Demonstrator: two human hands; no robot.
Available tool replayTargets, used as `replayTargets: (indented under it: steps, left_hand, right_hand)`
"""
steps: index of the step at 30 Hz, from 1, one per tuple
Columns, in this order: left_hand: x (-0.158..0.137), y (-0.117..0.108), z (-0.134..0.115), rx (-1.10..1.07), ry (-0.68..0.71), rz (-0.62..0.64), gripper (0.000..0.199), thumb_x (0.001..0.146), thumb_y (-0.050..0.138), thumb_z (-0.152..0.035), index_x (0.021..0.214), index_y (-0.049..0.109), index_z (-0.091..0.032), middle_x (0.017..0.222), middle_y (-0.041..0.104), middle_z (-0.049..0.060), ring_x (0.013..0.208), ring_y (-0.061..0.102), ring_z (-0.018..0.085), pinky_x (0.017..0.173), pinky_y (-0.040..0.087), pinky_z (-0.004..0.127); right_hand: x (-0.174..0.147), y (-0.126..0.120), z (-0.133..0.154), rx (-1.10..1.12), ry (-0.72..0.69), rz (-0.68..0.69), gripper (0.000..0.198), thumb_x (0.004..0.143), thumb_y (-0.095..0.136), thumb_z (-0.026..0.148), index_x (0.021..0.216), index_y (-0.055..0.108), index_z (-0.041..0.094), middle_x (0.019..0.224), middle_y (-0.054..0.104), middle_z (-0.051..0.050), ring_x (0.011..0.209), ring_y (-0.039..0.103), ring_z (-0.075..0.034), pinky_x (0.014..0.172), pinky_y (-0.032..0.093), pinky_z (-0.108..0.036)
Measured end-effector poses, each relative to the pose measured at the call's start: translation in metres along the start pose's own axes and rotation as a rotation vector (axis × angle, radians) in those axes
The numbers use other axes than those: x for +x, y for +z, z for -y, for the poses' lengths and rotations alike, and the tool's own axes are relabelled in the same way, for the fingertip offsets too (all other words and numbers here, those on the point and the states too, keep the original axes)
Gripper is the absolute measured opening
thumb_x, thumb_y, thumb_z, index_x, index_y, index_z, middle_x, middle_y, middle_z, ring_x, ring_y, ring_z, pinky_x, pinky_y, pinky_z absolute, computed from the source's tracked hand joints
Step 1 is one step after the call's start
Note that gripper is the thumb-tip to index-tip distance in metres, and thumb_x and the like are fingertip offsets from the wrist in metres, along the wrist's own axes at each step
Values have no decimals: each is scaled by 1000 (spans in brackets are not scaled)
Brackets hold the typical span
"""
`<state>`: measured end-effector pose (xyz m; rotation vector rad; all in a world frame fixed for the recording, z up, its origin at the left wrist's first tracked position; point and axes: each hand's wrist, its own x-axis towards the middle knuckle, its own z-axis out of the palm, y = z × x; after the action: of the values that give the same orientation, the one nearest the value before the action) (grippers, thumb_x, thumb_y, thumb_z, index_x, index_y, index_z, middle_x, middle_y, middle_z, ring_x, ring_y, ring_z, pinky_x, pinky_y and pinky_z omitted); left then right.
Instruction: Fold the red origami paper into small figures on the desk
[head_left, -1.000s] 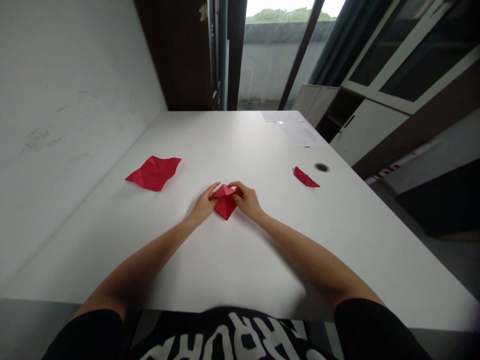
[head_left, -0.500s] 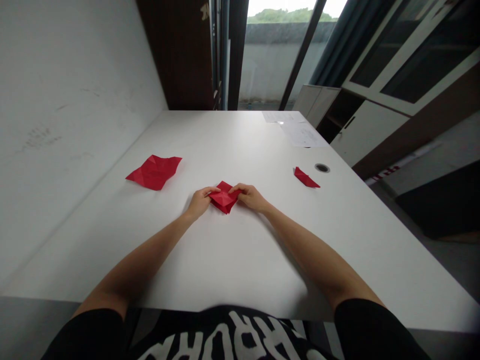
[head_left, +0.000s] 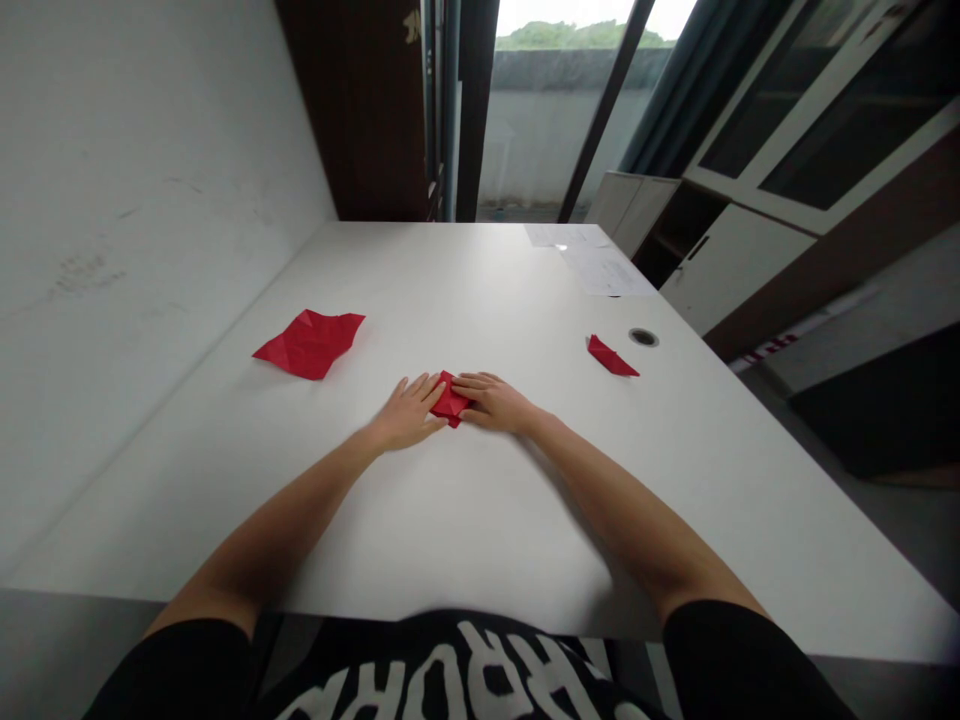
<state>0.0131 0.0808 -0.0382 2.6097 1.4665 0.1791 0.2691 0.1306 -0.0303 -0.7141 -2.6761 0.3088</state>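
Note:
A folded piece of red paper lies on the white table in front of me, between my two hands. My left hand rests flat across its left side, fingers stretched and spread. From the other side, my right hand lies flat on the paper's right part, fingers out. Both hands cover the side corners of the paper, so only its middle, top and bottom tips show.
A creased, unfolded red sheet lies to the left. On the right are a small folded red paper piece and a round cable hole. White printed papers lie at the far right. A wall borders the left side.
Both hands have gone from pinching the red paper's side corners to lying flat on it. The paper now looks flatter and narrower. The other red pieces have not moved.

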Motion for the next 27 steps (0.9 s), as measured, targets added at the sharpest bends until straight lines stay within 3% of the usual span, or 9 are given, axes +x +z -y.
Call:
replayTargets:
  steps: [4,9,13,18,21,23,27]
  left_hand:
    - [-2,-3,-1,14,-4,63,84,97,29,-70,163,20,-19,171,13,10,158,11,31,126,10,57]
    - [1,-8,-3,4,41,14,81,97,31,-70,159,29,-18,169,21,10,158,14,28,128,6,53]
    - [5,-8,0,-53,32,10,70,100,29,-64,154,36,-19,167,29,9,156,22,25,127,13,50]
    - [13,-5,11,-17,23,31,62,104,21,-54,160,27,-26,169,23,3,157,18,27,125,12,56]
    - [18,-4,16,1,30,75,64,104,18,-55,162,22,-28,170,20,2,157,16,28,125,11,57]
    - [20,-5,17,4,35,92,69,102,19,-60,163,20,-27,170,19,3,157,15,29,125,9,56]
    - [20,-7,16,23,84,90,84,96,26,-72,164,16,-22,171,15,7,158,11,29,126,3,52]
  right_hand:
    - [-3,-11,0,50,16,7,40,105,41,35,134,67,23,143,62,-9,136,55,-24,118,38,-46]
    - [-7,-19,-1,19,-14,10,30,102,50,31,114,77,25,120,76,-4,120,67,-21,110,47,-38]
    - [-6,-8,4,-58,11,16,36,100,52,31,132,67,23,139,65,-9,130,60,-24,111,48,-41]
    - [-12,3,4,-44,17,9,54,101,50,37,152,45,19,154,50,-14,143,47,-28,119,38,-50]
    - [-20,2,0,35,-6,-15,66,96,58,39,156,38,20,155,48,-15,143,48,-29,119,38,-53]
    - [-24,0,-1,67,-5,-59,64,94,61,36,153,42,21,153,51,-14,141,50,-28,117,41,-51]
    - [-22,3,3,4,16,-139,42,95,57,28,136,60,22,136,66,-10,137,53,-27,113,45,-48]
